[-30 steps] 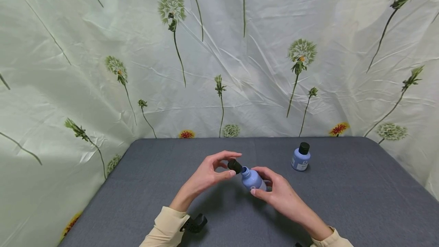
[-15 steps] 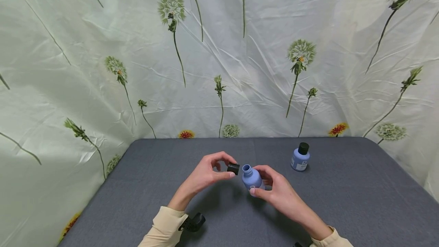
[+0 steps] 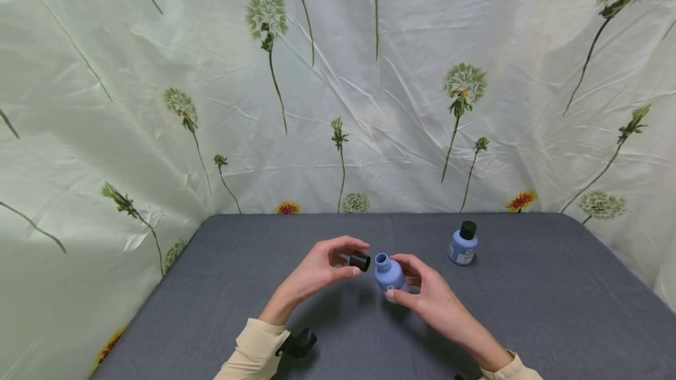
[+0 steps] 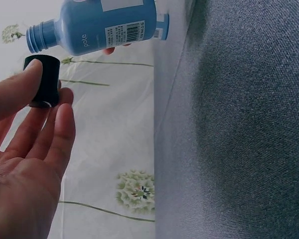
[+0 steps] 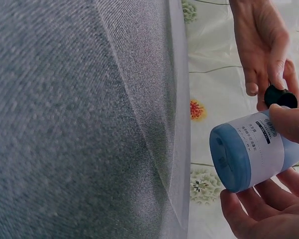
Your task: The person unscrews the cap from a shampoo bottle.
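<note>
Pinches black cap [image 3: 360, 261] btwn thumb and fingers of L hand [image 3: 322, 265], open end turned toward the R. Grips blue bottle [image 3: 389, 276] round its body w/ R hand [image 3: 425, 292] — thumb on near side, fingers on the other. Holds this bottle uncapped, threaded neck [image 4: 40, 37] bare, tilted somewhat w/ mouth leaning L toward the cap. Leaves a small gap btwn cap and mouth: just beside each other, not touching. Hangs both above the middle of the grey surface [image 3: 237, 268], w/ soft shadows below; shows the bottle's base in R wrist view, so clear of the surface.

Shows white printed label [image 5: 256, 142] on the bottle in R wrist view, plus barcode [image 4: 134, 32] and lettering "pote" in L wrist view. Can't make out the smaller print.

Stands upright beyond the R hand, toward the far edge and well apart from it: second blue bottle [image 3: 463, 249], w/ its own black lid [image 3: 467, 229] on.

Wears cream sleeves [image 3: 257, 346] on both arms, w/ black wrist device [image 3: 299, 343] at the L cuff. Hangs behind the surface: pale, creased curtain [image 3: 396, 133] w/ dandelion print, plus a few red-yellow flowers [image 3: 287, 207] low down.
</note>
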The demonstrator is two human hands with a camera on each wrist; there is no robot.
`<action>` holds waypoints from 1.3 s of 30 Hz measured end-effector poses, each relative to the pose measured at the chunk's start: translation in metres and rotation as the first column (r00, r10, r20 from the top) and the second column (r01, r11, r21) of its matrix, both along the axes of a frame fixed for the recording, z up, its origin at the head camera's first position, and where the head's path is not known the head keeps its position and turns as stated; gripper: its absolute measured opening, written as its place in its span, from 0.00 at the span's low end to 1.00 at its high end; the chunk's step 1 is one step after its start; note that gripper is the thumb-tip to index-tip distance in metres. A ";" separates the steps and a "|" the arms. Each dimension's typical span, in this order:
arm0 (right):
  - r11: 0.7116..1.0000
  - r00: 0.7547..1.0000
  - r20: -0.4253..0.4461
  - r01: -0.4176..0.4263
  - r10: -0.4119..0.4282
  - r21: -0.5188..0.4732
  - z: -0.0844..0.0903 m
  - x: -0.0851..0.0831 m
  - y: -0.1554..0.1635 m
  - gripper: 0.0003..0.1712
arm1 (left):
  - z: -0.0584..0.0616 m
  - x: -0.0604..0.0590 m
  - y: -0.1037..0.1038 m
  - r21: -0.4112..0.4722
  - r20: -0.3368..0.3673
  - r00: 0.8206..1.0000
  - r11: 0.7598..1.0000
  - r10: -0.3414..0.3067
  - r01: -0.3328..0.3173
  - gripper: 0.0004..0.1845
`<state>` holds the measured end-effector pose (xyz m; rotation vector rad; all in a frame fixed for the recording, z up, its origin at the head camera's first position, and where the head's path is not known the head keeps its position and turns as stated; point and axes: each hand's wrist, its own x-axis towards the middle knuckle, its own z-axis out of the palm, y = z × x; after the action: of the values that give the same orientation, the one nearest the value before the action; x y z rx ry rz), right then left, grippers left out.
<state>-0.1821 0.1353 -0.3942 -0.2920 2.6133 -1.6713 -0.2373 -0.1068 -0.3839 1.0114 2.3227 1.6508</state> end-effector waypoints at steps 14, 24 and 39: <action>0.999 1.000 0.011 0.019 -0.019 0.035 -0.003 0.001 0.002 0.37 | -0.002 0.001 -0.001 -0.045 0.006 1.000 0.999 -0.004 0.004 0.23; 0.998 0.999 0.033 0.039 -0.037 -0.055 -0.003 0.000 0.001 0.37 | 0.004 0.004 0.000 -0.049 0.007 1.000 0.999 0.007 -0.007 0.23; 0.986 1.000 0.016 0.009 -0.006 -0.169 -0.005 -0.003 0.002 0.35 | -0.003 -0.001 0.000 0.007 0.110 0.994 1.000 -0.003 0.003 0.19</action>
<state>-0.1850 0.1374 -0.3996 -0.2727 2.4682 -1.8941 -0.2384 -0.1071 -0.3871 0.9001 2.2456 1.6696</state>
